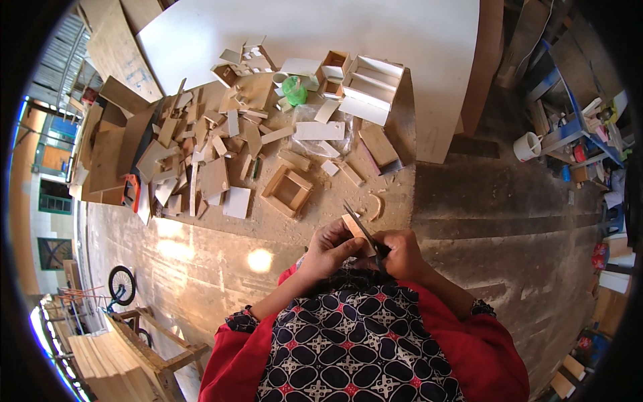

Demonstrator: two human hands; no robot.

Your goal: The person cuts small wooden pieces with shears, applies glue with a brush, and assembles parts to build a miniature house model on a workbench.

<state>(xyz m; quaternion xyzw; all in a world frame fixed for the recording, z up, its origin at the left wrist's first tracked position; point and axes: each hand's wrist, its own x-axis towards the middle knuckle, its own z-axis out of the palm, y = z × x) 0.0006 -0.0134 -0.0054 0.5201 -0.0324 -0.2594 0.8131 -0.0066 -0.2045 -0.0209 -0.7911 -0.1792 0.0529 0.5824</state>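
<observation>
My left hand [328, 252] is closed around a small flat strip of light wood [360, 232], thumb on its near end. My right hand [400, 253] grips a thin, dark, pointed tool [370, 240], which lies along the strip's right edge with its tip pointing away from me. Whether it is a knife, a file or scissors, I cannot make out. Both hands are close together in front of my body, at the near edge of the worktable [395, 194]. Just beyond them lies a curved wood piece [377, 206] among shavings.
A square wooden frame [287, 191] sits left of my hands. Many wood offcuts [214, 175] are heaped farther left, near an orange-handled saw [131, 192]. At the back stand a white compartment box [370, 87] and a green plastic bag [293, 90]. A white bucket [528, 146] stands right.
</observation>
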